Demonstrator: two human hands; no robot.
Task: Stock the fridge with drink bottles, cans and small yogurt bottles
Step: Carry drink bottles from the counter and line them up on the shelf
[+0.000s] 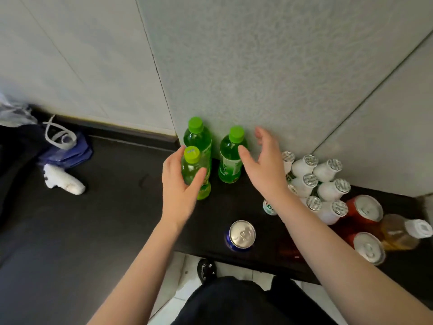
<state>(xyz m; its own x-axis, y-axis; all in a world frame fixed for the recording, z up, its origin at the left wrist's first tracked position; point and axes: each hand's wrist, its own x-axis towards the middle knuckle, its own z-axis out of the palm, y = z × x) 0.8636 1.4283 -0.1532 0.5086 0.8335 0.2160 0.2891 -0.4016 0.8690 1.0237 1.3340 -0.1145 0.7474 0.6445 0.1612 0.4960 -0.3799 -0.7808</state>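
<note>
A dark counter [105, 207] runs along a pale, rough-textured wall [281, 66], with white floor tiles [178, 289] showing below its front edge. A blue can [240, 235] stands upright near that front edge, its silver top facing up.

Beyond the blue can and to its left, the left hand [178, 184] grips a green bottle [195, 168], fingers and thumb curled round its body just below the green cap. Whether this bottle's base rests on the counter cannot be told. A second green bottle [198, 134] stands right behind it against the wall. A third green bottle [230, 158] stands straight beyond the blue can, close to the wall. The right hand [264, 165] hovers just right of it, fingers spread and relaxed, holding nothing, with the thumb in front of the bottle's shoulder.

To the right of the blue can and further back is a tight cluster of small white yogurt bottles [316, 184] with foil lids, partly hidden by the right forearm. Further right of the blue can stand two red cans [365, 209], and an amber bottle [398, 231] with a white cap stands between and beyond them.

Far left of the blue can, a white object [63, 180] lies on the counter beside a blue bag [68, 151] with white handles.
</note>
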